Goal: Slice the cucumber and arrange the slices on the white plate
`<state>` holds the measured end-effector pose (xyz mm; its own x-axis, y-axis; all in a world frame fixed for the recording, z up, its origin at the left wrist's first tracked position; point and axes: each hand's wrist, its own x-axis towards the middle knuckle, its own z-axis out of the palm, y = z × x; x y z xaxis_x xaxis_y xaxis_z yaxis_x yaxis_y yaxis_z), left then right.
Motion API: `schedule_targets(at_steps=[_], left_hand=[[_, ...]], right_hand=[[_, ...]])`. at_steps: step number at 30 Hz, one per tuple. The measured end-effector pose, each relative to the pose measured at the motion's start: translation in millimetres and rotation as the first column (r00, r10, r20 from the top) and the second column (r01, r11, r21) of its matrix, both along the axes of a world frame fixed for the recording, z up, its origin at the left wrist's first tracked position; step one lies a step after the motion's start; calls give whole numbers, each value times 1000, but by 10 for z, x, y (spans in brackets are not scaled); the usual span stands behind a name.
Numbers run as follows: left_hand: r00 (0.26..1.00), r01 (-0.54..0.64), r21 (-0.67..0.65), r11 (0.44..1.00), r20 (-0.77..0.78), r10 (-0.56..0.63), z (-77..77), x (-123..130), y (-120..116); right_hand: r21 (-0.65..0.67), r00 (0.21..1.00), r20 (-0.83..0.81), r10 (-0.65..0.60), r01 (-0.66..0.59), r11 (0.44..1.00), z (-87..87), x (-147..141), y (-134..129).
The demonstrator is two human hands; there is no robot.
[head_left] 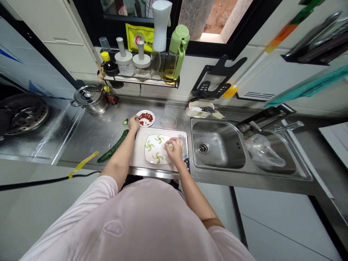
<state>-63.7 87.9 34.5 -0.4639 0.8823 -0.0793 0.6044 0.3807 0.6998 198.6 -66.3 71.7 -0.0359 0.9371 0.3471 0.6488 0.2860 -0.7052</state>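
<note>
As a steel counter [89,139] crosses mid-frame, a wok [38,114] sits far left; pot [94,106], upper left; shelf [157,82] of jars [125,67], top centre, by a window [201,16]; sink [220,145], right of centre. Cucumber [112,148], left of centre. Left hand [133,124], centre: fingers bent at the left rim of a dish [141,123] of red bits [146,116]; anything held is hidden. Plate [154,149] of green slices [157,157], on a board [138,145], below centre. Right hand [175,148], over the plate's right side: thumb and fingertips close together; hold unclear. Knife [187,164], just right of it.

A black-framed window [240,38] breaks the pale wall [195,54] above a steel counter [89,134] with an inset double sink [223,146].
</note>
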Motion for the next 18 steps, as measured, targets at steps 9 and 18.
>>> schedule_targets(at_steps=[9, 18], left_hand=[[893, 306, -113, 945, -309, -326, 30, 277, -93], [827, 360, -207, 910, -379, -414, 14, 408, -7]], right_hand=[[-20, 1000, -12, 3, -3, 1000, -16, -53, -15], [-30, 1000, -24, 1, -2, 1000, -48, -41, -38]])
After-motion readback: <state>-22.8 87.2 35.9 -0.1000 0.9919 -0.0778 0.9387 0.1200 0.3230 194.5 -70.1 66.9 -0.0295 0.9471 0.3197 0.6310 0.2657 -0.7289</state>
